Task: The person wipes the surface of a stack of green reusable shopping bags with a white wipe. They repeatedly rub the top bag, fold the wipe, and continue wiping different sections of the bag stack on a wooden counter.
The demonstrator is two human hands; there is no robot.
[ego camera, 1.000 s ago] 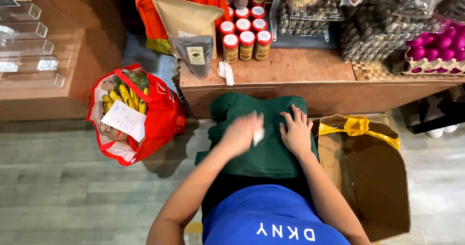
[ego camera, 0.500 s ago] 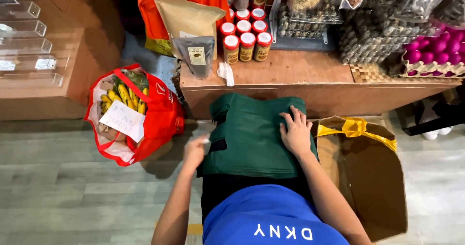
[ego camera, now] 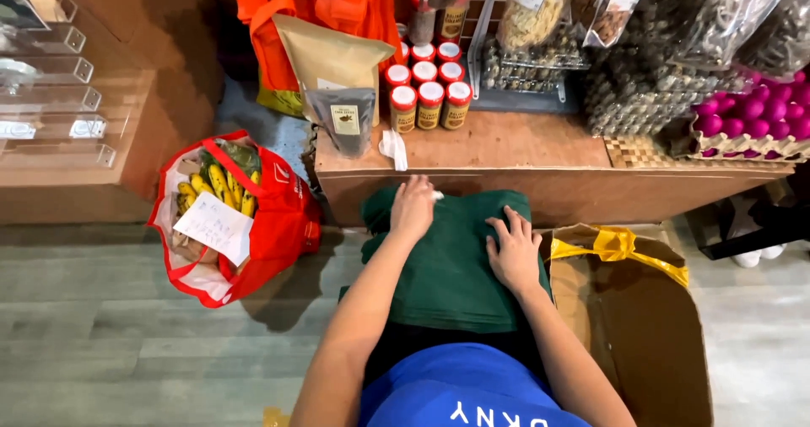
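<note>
I had both hands down on the dark green folded cloth (ego camera: 451, 267), which lay across my lap in front of the low wooden shelf (ego camera: 523, 153), its far edge just against the shelf's front board. My left hand (ego camera: 413, 209) rested near the cloth's far left corner, fingers curled loosely downward onto the fabric, with a small white scrap showing at the fingertips; I could not tell whether I was pinching that scrap or only touching it. My right hand (ego camera: 512, 250) lay flat and open on the right side of the cloth, fingers spread, gripping nothing. To my right stood an open cardboard box (ego camera: 650, 334) with a yellow strip (ego camera: 620, 248) draped over its near edge. To my left, on the grey plank floor, sat a red bag (ego camera: 278, 216) holding bananas (ego camera: 221, 186) and a white paper note (ego camera: 215, 224). On the shelf stood red-lidded jars (ego camera: 430, 98), a brown paper pouch (ego camera: 333, 60) and a smaller dark pouch (ego camera: 344, 121), with pink eggs (ego camera: 755, 115) in a tray at the far right.
</note>
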